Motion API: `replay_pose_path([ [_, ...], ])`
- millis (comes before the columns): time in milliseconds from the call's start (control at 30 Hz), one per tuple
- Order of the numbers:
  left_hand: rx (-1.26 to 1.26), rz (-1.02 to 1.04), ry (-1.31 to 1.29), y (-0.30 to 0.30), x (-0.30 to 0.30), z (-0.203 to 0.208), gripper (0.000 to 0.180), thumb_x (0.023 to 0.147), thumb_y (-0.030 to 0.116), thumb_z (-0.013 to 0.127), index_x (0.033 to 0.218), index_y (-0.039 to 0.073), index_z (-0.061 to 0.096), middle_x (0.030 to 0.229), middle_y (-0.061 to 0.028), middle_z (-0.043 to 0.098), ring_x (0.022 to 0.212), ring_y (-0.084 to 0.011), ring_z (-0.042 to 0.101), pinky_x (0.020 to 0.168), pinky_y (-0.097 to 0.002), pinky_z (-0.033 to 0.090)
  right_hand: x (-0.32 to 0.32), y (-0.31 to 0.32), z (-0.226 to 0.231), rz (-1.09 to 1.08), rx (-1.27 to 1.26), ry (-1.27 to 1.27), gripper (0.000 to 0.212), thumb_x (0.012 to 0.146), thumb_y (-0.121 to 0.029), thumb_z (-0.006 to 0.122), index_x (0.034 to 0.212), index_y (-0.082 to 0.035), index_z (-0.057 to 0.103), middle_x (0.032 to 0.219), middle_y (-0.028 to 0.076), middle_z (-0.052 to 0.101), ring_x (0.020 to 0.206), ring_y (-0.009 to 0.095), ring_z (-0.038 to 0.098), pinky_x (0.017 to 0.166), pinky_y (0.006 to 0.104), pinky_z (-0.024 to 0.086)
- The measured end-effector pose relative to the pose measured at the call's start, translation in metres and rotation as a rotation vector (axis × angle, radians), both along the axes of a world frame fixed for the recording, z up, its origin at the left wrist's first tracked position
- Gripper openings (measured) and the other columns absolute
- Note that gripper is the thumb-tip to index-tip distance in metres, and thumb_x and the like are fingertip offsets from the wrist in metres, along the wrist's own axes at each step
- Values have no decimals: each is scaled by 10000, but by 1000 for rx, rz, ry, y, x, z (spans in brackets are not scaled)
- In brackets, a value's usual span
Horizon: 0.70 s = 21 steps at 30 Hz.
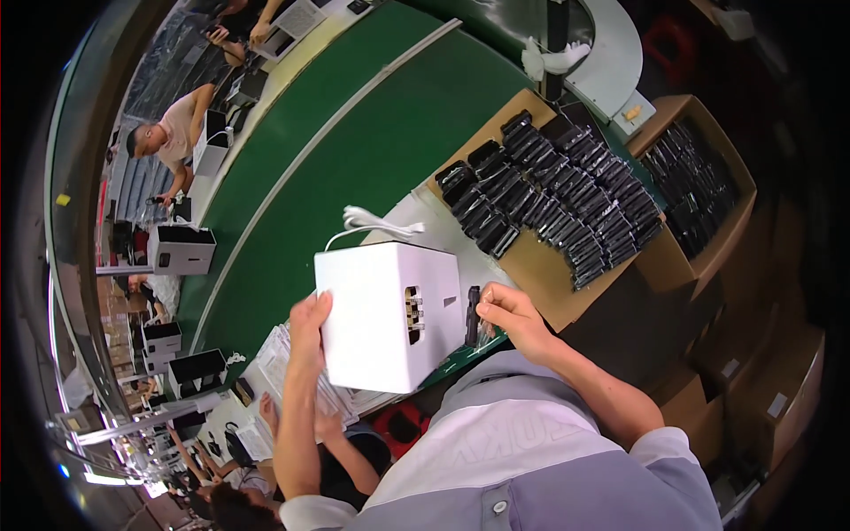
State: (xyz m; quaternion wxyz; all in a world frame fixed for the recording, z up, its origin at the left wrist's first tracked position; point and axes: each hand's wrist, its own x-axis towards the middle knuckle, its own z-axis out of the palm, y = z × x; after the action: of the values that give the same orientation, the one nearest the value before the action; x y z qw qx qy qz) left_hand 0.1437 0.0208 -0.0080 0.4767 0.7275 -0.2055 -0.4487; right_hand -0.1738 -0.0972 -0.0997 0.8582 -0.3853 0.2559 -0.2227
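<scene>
One white box [363, 319] at the worktop's [440, 215] edge, left hand [310, 326] gripping its left side. One black pack [472, 317] beside it, pinched in the right hand [515, 324]. One white cable [381, 223] behind, plus loads more packs [575, 181] on one cardboard [542, 276].

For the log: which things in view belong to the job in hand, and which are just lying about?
Job in hand:
- white box, left hand at its side
- white cable behind it
- black packet in right hand
- packet pile, probably the same kind

Apparently just lying about:
- white gloves, seemingly
- brown carton, lower right
</scene>
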Motion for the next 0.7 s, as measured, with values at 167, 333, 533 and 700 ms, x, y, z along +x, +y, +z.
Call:
replay_pose_path([
  [167, -20, 199, 35, 19, -33, -7, 329, 1030, 273, 604, 1122, -40, 649, 1036, -90, 726, 891, -135, 690, 792, -273, 553, 7, -16, -7, 88, -8, -25, 204, 1018, -174, 594, 852, -75, 528, 751, -44, 514, 669, 40, 476, 598, 228, 382],
  [333, 16, 252, -97, 23, -40, 0, 272, 1025, 233, 620, 1118, -21, 647, 1029, -69, 713, 891, -132, 666, 807, -254, 523, 15, -20, -9, 125, -12, -46, 221, 1009, -131, 623, 817, -73, 529, 736, -67, 508, 657, 13, 445, 581, 211, 352],
  [533, -111, -229, -1190, -9, -78, 45, 364, 817, 37, 740, 1161, 4, 625, 1279, -186, 577, 1159, -271, 569, 935, -354, 469, 18, -12, -22, 145, 34, -22, 240, 1001, -118, 637, 799, -70, 518, 743, -77, 502, 681, 5, 442, 606, 215, 368],
  [700, -166, -725, -1259, -47, -115, 59, 246, 743, 50, 746, 984, 19, 706, 1407, -234, 525, 1311, -406, 495, 1110, -513, 350, 18, -10, -22, 139, 46, -27, 233, 997, -109, 637, 800, -66, 522, 746, -73, 504, 689, 10, 446, 614, 220, 376],
])
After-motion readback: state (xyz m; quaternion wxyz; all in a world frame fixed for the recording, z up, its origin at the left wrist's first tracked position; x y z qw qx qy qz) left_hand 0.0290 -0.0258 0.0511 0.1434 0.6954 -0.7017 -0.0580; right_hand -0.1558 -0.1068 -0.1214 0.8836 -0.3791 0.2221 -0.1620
